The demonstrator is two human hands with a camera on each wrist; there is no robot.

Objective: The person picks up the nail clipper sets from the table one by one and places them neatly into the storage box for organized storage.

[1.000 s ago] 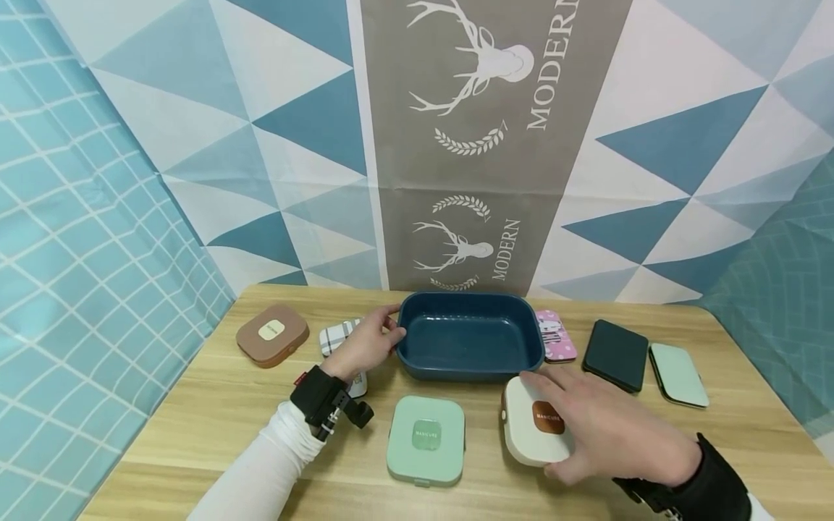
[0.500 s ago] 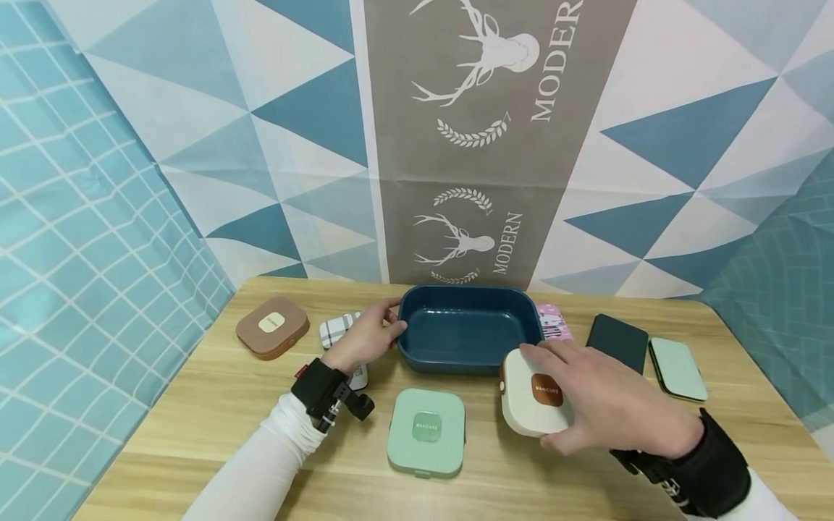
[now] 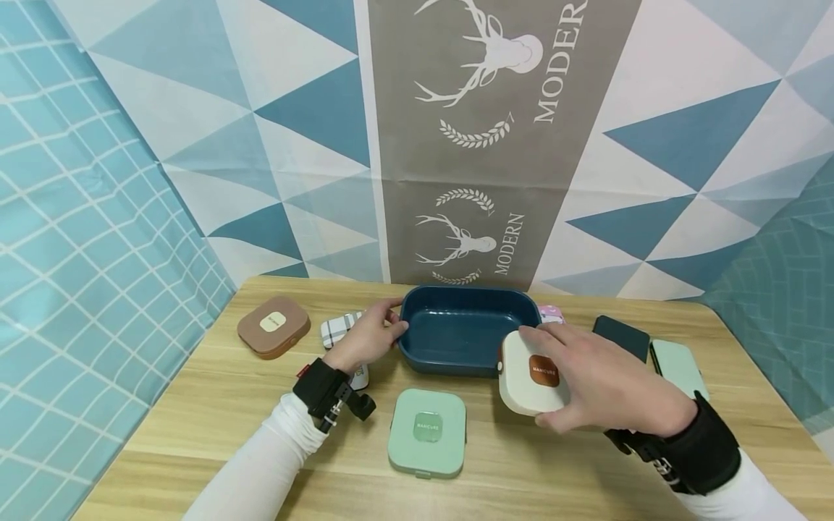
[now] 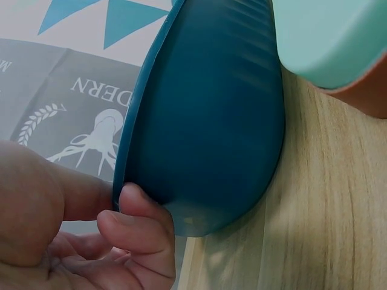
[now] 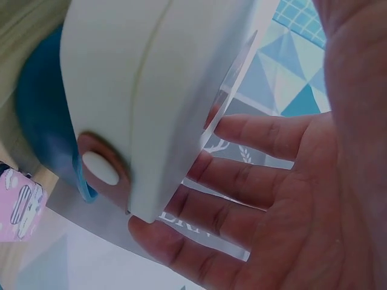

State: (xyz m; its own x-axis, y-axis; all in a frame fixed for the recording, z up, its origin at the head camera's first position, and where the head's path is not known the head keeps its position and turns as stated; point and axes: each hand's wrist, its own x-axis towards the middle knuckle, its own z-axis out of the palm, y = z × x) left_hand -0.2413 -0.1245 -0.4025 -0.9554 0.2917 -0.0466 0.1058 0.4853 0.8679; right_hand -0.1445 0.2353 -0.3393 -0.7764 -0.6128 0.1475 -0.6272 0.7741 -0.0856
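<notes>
My left hand (image 3: pixel 368 339) pinches the left rim of a dark blue rectangular dish (image 3: pixel 469 336), which stands on the wooden table. The left wrist view shows the thumb and fingertips on either side of the rim of the dish (image 4: pixel 205 121). My right hand (image 3: pixel 602 376) grips a cream manicure case (image 3: pixel 524 369) with a brown label, raised off the table just in front of the dish's right corner. In the right wrist view, fingertips (image 5: pixel 199 163) lie along the side of the cream case (image 5: pixel 121 90). A mint green manicure case (image 3: pixel 426 434) lies flat before the dish.
A brown case (image 3: pixel 274 327) sits at the far left of the table (image 3: pixel 215 405). Beside the left hand is a plaid case (image 3: pixel 339 327), partly covered. To the right are a pink patterned case (image 3: pixel 552 314), a dark flat case (image 3: pixel 622 336) and a pale green one (image 3: pixel 679 362).
My right hand has lifted the cream case from the table and carried it forward and slightly left, up to the dish. The left hand stays at the dish's rim.
</notes>
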